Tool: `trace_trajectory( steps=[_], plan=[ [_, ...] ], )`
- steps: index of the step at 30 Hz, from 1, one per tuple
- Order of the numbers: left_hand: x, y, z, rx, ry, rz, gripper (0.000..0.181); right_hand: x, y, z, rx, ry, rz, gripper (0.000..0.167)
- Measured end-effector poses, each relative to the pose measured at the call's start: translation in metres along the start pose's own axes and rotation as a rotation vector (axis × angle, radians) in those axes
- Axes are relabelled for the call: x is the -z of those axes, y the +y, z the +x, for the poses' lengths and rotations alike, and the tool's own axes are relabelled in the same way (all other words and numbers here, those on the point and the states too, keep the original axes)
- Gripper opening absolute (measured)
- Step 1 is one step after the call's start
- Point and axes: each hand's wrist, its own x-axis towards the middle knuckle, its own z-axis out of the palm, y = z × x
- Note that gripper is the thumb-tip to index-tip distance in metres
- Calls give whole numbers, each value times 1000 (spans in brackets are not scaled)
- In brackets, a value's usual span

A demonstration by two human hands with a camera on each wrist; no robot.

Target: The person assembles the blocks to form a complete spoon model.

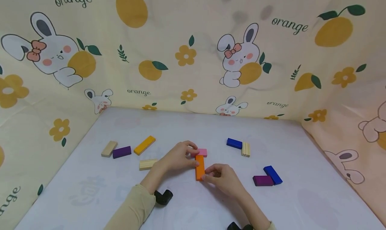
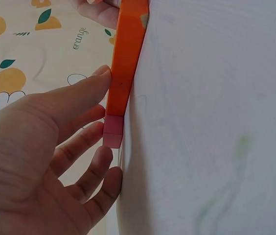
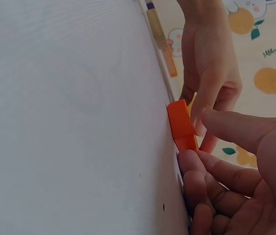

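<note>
An orange wooden block (image 1: 200,169) lies lengthwise on the white tabletop, its far end meeting a pink block (image 1: 203,152) set crosswise. My left hand (image 1: 177,156) is at their left. Its thumb (image 2: 101,78) touches the orange block, while its loosely bent fingers (image 2: 86,142) reach the pink block. At the near right end of the orange block is my right hand (image 1: 224,179). Its fingertips (image 3: 189,159) touch that end, and the thumb (image 3: 216,120) appears a little apart from it in the right wrist view. Part of the pink block is hidden by the left fingers.
To the left lie a plain block (image 1: 109,149), a purple block (image 1: 122,152), a yellow block (image 1: 144,145) and a ridged plain block (image 1: 147,164). On the right, a blue block (image 1: 234,143) touches another ridged block (image 1: 245,149); nearer, a purple block (image 1: 263,180) meets a blue block (image 1: 272,175).
</note>
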Motion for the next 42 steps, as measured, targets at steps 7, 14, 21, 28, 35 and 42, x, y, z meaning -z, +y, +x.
trace_trajectory(
  steps=[7,14,21,28,35,42],
  plan=[
    [-1,-5,-2,24,6,7,44,-3,-1,1,14,-19,12,25],
    [0,-7,-3,24,8,12,44,3,1,0,10,-28,15,28],
    [-1,-5,-3,52,-3,19,45,35,11,-4,-44,49,24,28],
    [-2,-2,0,54,-6,-5,44,94,32,-18,39,75,-71,31],
    [-1,-1,1,57,0,-11,44,142,64,-33,130,4,-164,31],
    [-2,-2,1,64,4,-16,45,163,83,-41,106,-48,-218,33]
  ],
)
